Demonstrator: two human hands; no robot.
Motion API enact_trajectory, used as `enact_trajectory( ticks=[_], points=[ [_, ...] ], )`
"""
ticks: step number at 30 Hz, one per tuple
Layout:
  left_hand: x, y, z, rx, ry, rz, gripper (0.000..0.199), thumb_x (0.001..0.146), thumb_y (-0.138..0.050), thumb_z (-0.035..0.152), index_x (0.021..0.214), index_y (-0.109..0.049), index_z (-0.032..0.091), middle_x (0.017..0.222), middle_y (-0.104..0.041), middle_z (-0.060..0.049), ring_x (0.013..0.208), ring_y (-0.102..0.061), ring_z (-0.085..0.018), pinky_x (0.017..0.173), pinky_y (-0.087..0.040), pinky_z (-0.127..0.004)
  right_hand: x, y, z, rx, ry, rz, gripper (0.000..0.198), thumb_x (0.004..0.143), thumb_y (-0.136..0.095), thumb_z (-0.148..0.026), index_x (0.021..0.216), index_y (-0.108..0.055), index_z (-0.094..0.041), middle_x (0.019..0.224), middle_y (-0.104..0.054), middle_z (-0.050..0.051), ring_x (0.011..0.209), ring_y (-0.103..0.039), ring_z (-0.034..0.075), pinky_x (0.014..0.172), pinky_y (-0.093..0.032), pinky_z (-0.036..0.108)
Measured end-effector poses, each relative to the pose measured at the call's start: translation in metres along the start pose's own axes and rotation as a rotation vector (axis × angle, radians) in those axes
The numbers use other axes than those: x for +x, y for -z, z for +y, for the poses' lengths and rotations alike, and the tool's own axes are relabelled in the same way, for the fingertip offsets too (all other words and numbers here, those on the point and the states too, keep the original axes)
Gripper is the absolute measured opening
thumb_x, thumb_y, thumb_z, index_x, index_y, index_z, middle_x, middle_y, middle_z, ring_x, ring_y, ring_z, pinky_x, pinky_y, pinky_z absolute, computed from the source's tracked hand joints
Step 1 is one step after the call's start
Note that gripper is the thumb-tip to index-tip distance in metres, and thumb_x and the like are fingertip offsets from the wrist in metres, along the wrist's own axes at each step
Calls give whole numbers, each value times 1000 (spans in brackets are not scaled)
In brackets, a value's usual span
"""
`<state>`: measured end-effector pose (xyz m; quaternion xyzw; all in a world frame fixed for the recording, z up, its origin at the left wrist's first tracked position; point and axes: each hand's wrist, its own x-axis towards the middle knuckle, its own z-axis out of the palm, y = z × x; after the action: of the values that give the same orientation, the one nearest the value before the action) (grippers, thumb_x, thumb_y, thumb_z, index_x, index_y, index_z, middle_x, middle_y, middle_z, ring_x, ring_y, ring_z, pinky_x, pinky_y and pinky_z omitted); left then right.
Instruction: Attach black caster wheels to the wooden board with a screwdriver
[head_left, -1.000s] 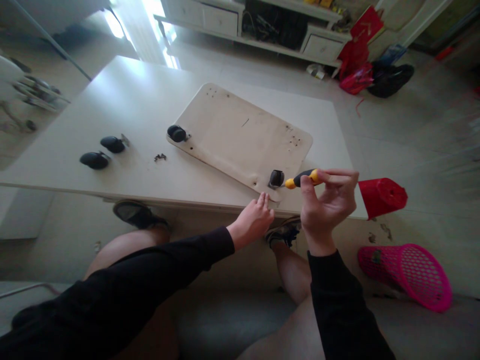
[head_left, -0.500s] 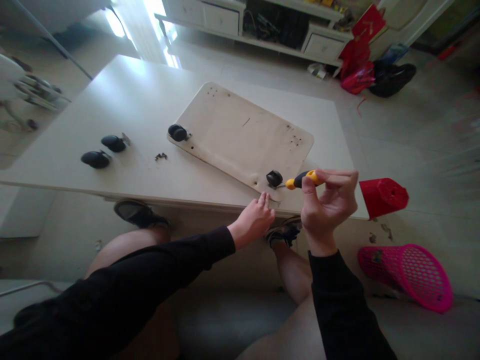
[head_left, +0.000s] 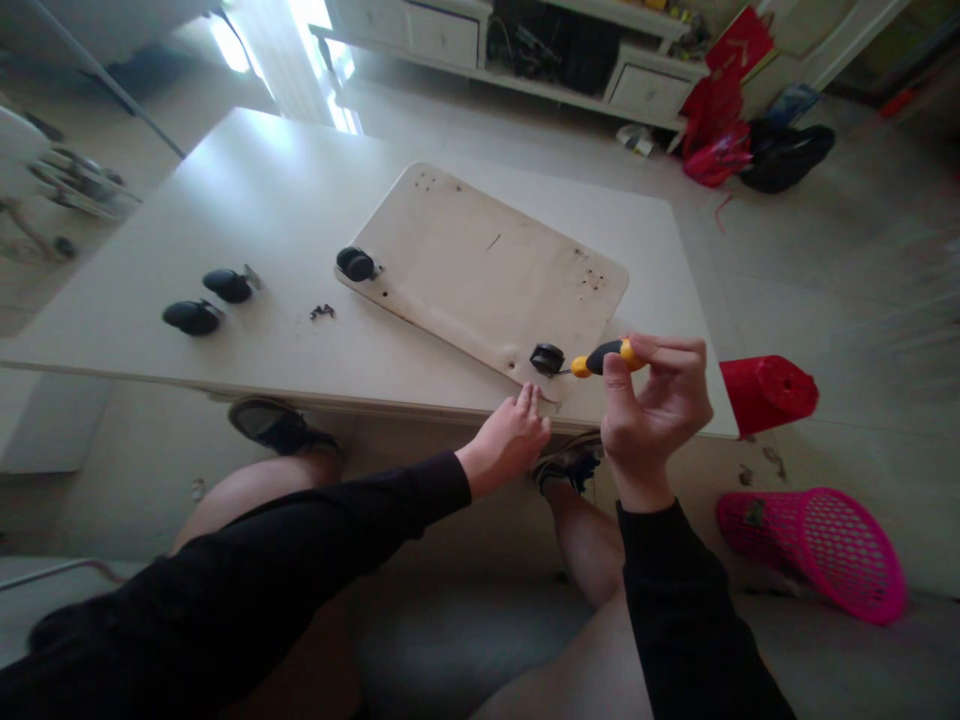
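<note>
My right hand (head_left: 661,405) is closed round the yellow and black handle of a screwdriver (head_left: 604,357). The shaft points left, its tip at the base of a black caster wheel (head_left: 547,358) on the near right corner of a cream board (head_left: 472,270). With two fingers stretched over that corner, my left hand (head_left: 508,438) holds the board's near edge; its thumb is hidden. A second caster (head_left: 355,264) sits at the board's left corner. To the left, two loose casters (head_left: 229,285) and a small pile of screws (head_left: 322,312) lie on the white table (head_left: 285,200).
A red bin (head_left: 769,395) is beside the table's right end, and a pink mesh basket (head_left: 814,550) lies on the floor nearer me. My legs are under the near edge. Beyond the table are a white cabinet (head_left: 442,40) and some bags (head_left: 784,160).
The caster by the screwdriver has swivelled slightly. My right hand has shifted a little and turned with the handle; my left hand stays at the board's corner.
</note>
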<state>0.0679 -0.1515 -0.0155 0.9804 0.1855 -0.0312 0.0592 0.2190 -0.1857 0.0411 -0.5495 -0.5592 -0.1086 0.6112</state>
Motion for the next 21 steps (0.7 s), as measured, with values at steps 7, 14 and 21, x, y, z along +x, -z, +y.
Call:
enact_trajectory(
  ticks=[7, 14, 21],
  points=[
    [0, 1, -2, -40, 5, 14, 32, 103, -62, 24, 124, -76, 4, 160, -57, -33, 154, -54, -44, 110, -58, -47, 0, -1, -2, 112, -35, 0, 20, 102, -62, -25, 116, -75, -27, 117, -75, 5, 113, -75, 24, 98, -62, 50],
    [8, 17, -33, -349, 105, 78, 20, 98, -59, 15, 111, -74, 13, 122, -76, -16, 113, -74, -28, 98, -61, -40, -1, 1, -1, 148, -31, -12, 21, 103, -60, -22, 118, -74, -26, 115, -77, 5, 112, -78, 24, 102, -62, 51],
    [10, 22, -49, -419, 138, 147, 16, 96, -59, 10, 102, -73, 14, 122, -75, -15, 114, -73, -26, 105, -60, -40, 0, 5, 3, -8, 7, 4, 17, 96, -73, -23, 112, -72, -27, 105, -72, 2, 100, -73, 19, 91, -63, 44]
  ],
)
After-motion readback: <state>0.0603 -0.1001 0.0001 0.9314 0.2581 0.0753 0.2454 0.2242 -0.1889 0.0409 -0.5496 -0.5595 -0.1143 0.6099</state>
